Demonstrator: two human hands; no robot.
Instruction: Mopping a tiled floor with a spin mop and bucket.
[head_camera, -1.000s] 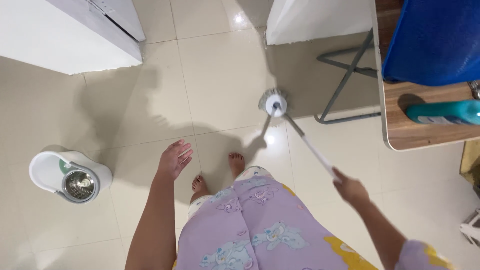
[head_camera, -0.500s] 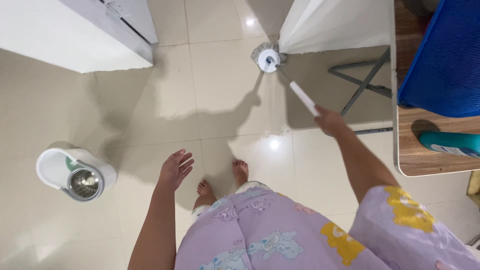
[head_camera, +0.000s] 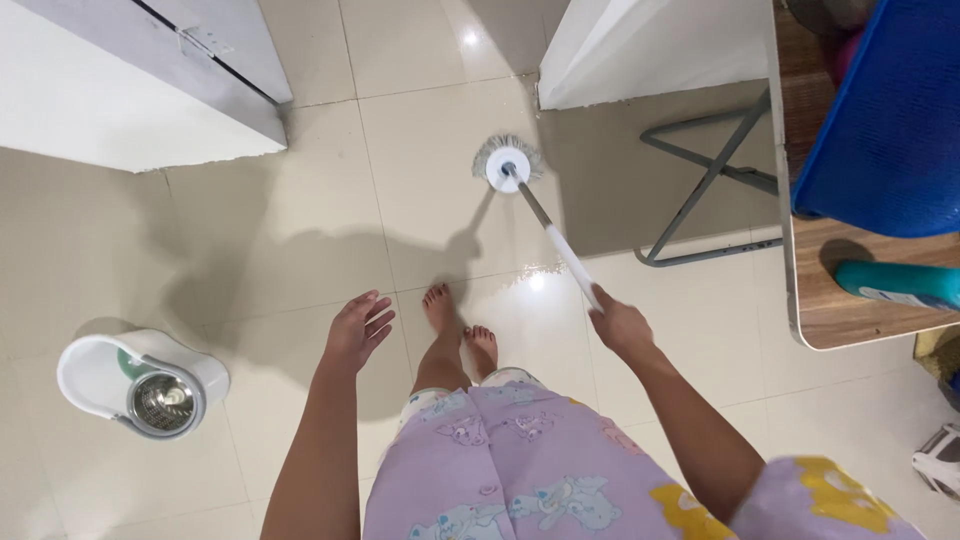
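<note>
My right hand grips the white handle of a spin mop. The round grey-fringed mop head rests on the glossy cream floor tiles ahead of my bare feet. Empty, with fingers spread, my left hand hangs in front of me above the floor. A white mop bucket with a steel spinner basket stands at the lower left, well apart from both hands.
A wooden table on grey folding legs fills the right side, carrying a blue bin and a teal bottle. White wall corners stand at top left and top centre.
The mop head has been pulled back from the white wall corner toward me. My right hand drew closer to my body. One foot stepped forward. My left hand stayed in place.
</note>
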